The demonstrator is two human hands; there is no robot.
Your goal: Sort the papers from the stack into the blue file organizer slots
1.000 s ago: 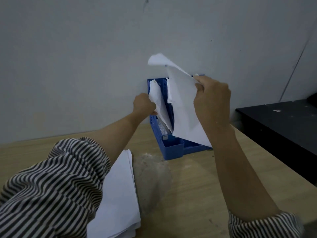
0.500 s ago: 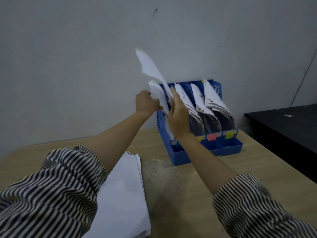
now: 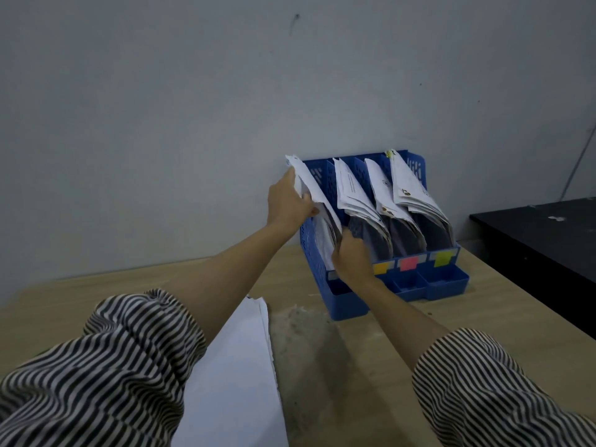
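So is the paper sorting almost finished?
Not yet. All four slots of the blue organizer already hold papers. Both hands, left hand and right hand, are settling a sheet into the leftmost slot. A stack still waits on the table.

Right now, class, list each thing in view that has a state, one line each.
Organizer: upright, all four slots hold papers.
Left hand: grips papers in the leftmost slot.
Right hand: fingers curled at the leftmost slot's papers.
Stack: lies flat on the table.
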